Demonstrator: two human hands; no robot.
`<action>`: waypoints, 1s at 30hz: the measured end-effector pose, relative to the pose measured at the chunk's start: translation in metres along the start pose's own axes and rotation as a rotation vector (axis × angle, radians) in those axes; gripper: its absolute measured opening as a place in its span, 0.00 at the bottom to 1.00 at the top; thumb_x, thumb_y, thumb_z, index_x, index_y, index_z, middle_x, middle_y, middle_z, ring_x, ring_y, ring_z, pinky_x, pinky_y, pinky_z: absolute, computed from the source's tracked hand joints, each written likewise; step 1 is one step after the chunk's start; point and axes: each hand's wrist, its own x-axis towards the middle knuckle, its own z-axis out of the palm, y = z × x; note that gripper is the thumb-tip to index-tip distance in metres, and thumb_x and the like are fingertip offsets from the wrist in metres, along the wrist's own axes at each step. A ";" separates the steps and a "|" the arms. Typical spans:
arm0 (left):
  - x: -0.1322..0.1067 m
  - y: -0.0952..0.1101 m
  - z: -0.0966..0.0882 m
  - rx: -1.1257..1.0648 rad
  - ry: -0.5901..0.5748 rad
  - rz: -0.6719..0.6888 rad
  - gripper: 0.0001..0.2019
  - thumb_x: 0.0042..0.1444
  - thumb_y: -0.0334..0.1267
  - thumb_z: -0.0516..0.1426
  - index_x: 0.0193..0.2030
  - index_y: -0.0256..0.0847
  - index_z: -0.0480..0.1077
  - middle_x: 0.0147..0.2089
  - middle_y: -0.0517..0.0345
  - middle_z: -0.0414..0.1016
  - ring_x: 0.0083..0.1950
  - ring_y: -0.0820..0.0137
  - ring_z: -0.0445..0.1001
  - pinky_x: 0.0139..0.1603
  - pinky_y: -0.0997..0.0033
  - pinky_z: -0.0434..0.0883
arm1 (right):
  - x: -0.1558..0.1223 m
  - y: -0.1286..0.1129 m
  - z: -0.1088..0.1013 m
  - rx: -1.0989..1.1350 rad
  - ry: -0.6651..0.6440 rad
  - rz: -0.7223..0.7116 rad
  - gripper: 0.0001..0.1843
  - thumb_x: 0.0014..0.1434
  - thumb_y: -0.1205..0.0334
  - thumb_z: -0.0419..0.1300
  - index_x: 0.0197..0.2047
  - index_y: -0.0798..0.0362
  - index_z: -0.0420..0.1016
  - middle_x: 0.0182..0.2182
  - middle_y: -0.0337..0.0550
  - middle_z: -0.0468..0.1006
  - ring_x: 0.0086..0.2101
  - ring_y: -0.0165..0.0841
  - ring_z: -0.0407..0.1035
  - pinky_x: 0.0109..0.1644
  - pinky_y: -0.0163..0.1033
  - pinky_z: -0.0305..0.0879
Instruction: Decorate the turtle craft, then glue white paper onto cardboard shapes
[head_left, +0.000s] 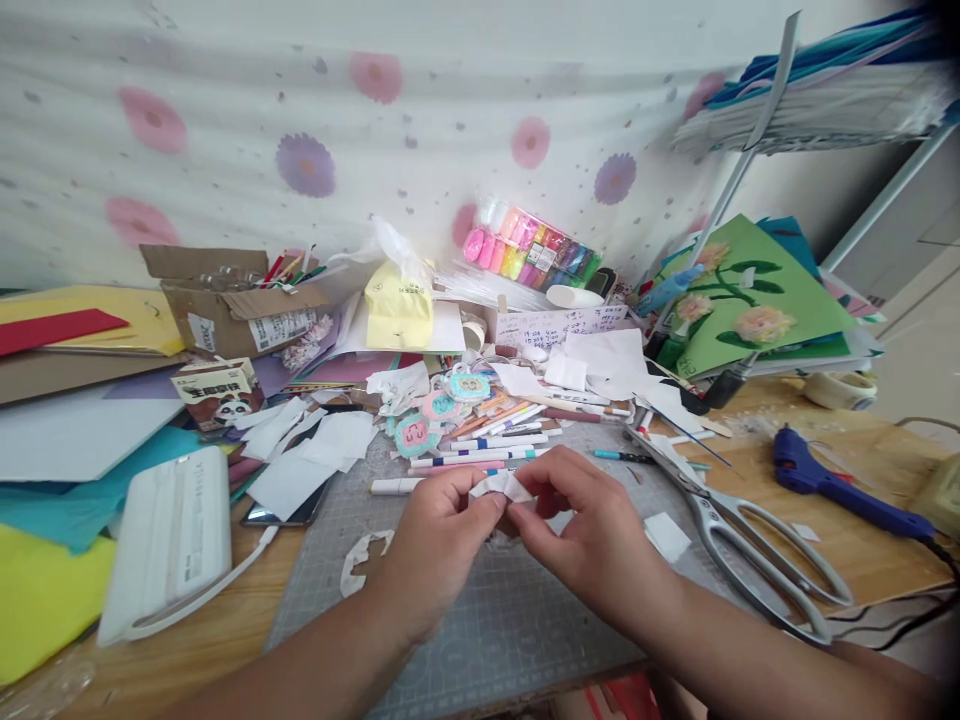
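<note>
Between my two hands is a small crumpled piece of white paper point(501, 486), pinched over the grey cutting mat point(480, 640). My left hand point(448, 530) grips its left side with thumb and fingers closed. From the right, my right hand point(581, 520) pinches the other side, fingers curled. The lower part of the paper is hidden behind my thumbs. A torn, curved strip of white paper point(365, 562) lies on the mat left of my left hand. Beyond my fingers are several markers point(480, 442) and small pastel decorated pieces point(417, 432). A white paper square point(666, 537) lies right of my right hand.
Large scissors point(739, 540) and a blue glue gun point(847, 487) lie to the right. At left are a white power bank point(171, 540) with a cable, loose white paper sheets point(300, 470) and a small panda box point(217, 393). A cardboard box point(240, 310) stands behind.
</note>
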 end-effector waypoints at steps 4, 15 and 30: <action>0.002 -0.001 -0.004 0.013 -0.082 0.001 0.08 0.53 0.39 0.55 0.28 0.39 0.72 0.29 0.59 0.74 0.32 0.70 0.68 0.34 0.73 0.64 | 0.003 0.000 -0.007 0.278 -0.114 0.194 0.07 0.51 0.61 0.58 0.34 0.53 0.74 0.28 0.41 0.75 0.29 0.31 0.68 0.32 0.35 0.65; 0.001 0.004 -0.001 0.002 -0.125 0.007 0.05 0.49 0.38 0.57 0.31 0.40 0.71 0.29 0.60 0.72 0.33 0.68 0.69 0.31 0.74 0.63 | 0.005 -0.001 -0.008 0.352 -0.086 0.381 0.03 0.45 0.64 0.58 0.27 0.53 0.71 0.22 0.37 0.71 0.24 0.28 0.65 0.27 0.33 0.62; 0.007 0.007 -0.011 -0.227 -0.230 -0.046 0.09 0.53 0.40 0.56 0.30 0.37 0.71 0.28 0.59 0.72 0.30 0.71 0.69 0.32 0.72 0.67 | 0.003 0.008 -0.002 0.787 -0.160 0.577 0.08 0.48 0.61 0.62 0.26 0.54 0.65 0.20 0.32 0.66 0.22 0.25 0.62 0.26 0.33 0.63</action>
